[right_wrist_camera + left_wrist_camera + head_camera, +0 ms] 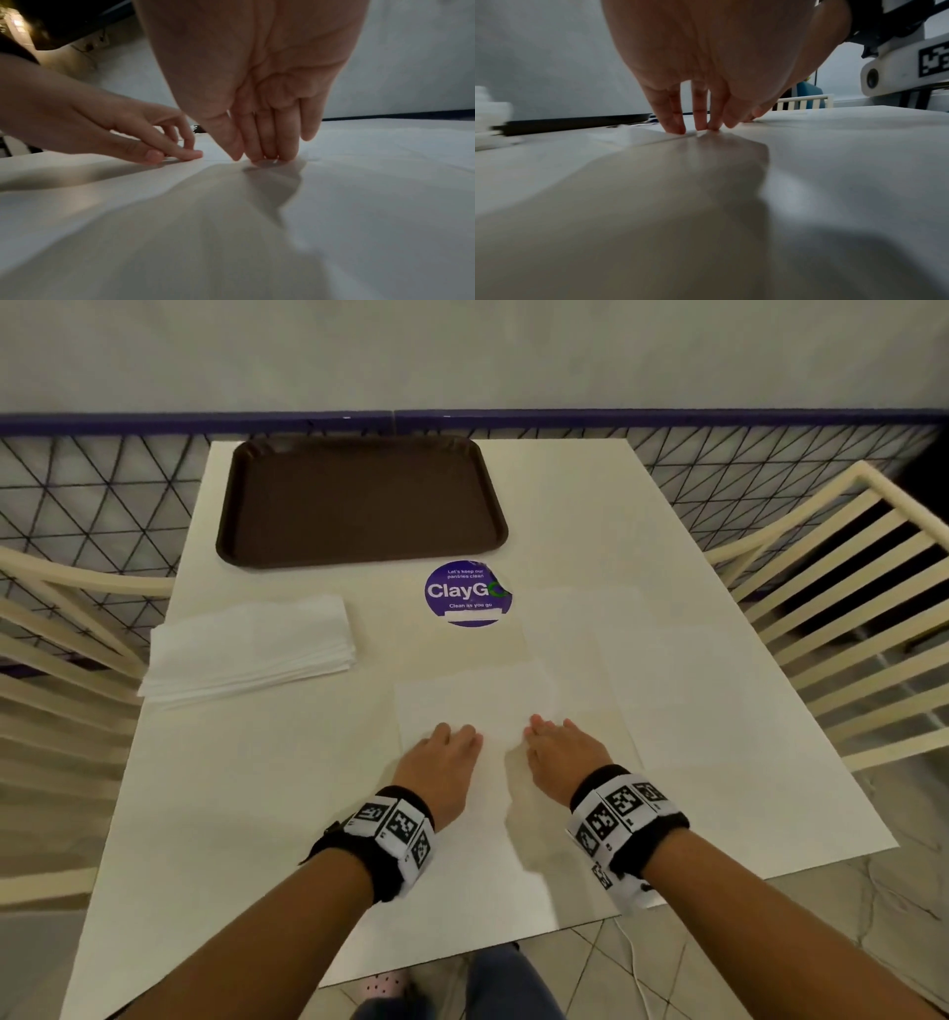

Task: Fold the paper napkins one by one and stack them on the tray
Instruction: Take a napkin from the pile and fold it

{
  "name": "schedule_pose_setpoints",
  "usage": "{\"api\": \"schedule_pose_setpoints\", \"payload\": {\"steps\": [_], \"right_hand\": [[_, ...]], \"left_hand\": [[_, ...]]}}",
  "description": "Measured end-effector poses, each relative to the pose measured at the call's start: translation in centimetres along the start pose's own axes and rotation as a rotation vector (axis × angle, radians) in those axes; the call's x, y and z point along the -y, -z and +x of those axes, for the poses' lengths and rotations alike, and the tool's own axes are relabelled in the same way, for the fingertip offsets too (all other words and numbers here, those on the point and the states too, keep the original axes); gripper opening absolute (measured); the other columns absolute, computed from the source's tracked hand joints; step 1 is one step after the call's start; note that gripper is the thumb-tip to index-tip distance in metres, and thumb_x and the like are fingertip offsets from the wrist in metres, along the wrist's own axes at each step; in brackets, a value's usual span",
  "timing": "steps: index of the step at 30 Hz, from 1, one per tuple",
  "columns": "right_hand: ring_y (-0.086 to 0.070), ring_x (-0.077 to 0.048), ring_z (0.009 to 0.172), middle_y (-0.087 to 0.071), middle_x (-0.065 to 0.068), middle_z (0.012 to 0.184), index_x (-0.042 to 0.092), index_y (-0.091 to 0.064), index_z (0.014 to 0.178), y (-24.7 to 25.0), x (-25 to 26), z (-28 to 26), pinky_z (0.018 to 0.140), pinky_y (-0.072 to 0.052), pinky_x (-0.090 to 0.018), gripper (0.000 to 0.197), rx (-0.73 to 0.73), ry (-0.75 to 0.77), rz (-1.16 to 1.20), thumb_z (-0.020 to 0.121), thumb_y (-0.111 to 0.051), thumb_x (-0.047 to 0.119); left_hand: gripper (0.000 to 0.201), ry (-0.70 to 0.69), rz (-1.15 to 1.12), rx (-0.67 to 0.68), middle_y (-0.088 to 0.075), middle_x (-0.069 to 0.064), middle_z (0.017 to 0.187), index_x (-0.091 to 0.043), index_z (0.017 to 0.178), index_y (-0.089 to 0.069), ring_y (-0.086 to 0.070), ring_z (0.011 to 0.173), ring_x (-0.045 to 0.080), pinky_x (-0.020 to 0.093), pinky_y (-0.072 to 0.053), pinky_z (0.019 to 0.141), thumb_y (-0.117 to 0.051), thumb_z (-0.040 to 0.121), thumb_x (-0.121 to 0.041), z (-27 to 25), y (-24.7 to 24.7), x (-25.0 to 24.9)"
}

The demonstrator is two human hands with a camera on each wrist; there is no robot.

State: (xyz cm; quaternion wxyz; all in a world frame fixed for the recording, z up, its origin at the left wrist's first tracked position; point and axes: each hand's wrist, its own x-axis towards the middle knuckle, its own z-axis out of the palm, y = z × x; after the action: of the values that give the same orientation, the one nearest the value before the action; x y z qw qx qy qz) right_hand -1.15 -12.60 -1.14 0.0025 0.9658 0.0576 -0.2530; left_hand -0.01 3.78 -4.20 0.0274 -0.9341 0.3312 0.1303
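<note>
Napkin (475,701) lay flat on table (667,660), near its front edge; tray (359,454) empty. Left hand (439,762) and right hand (562,755): fingertips down at its near edge, grip unclear, pinching or only pressing. Risk: thin paper sliding or tearing, skewing the fold.

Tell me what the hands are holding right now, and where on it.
Nothing is lifted. Both hands work the near edge of a single paper napkin lying flat on the table: left hand pinching it with curled fingers, right hand pressing it with straight fingertips.
</note>
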Motion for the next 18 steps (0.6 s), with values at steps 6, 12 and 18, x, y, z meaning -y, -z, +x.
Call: {"api": "schedule_pose_setpoints", "payload": {"steps": [6, 12, 18], "right_hand": [[-0.055, -0.03, 0.111, -0.055, -0.013, 0.121, 0.001, -0.056, 0.116, 3.2, 0.7, 1.0, 0.087, -0.046, -0.034, 0.034, 0.04, 0.025, -0.126, 0.096, -0.041, 0.024], [-0.055, -0.029, 0.109, -0.054, -0.012, 0.12, 0.004, -0.052, 0.119, 3.7, 1.0, 2.5, 0.083, -0.045, -0.032, 0.037, 0.067, 0.168, -0.26, 0.093, -0.047, 0.03], [-0.055, -0.029, 0.11, -0.055, -0.013, 0.12, 0.003, -0.05, 0.118, 3.8, 1.1, 3.4, 0.085, -0.044, -0.032, 0.034, 0.033, 0.251, -0.281, 0.091, -0.05, 0.024]], "left_hand": [[0.045, 0.069, -0.005, -0.122, -0.066, 0.004, 0.083, -0.006, 0.09, -0.073, -0.061, 0.064, 0.02, 0.019, -0.049, 0.048, -0.036, 0.079, -0.03, -3.9, -2.2, 4.1], [0.045, 0.159, -0.019, 0.011, -0.036, 0.007, 0.141, -0.009, 0.132, -0.044, -0.037, 0.128, 0.023, 0.028, -0.034, 0.102, -0.043, 0.094, -0.032, -3.2, 0.9, 3.7], [0.069, 0.117, -0.123, 0.142, -0.007, 0.004, 0.155, -0.015, 0.148, -0.013, -0.008, 0.143, 0.02, 0.03, -0.022, 0.111, -0.05, 0.09, -0.024, 1.0, 2.3, 2.6]]}}
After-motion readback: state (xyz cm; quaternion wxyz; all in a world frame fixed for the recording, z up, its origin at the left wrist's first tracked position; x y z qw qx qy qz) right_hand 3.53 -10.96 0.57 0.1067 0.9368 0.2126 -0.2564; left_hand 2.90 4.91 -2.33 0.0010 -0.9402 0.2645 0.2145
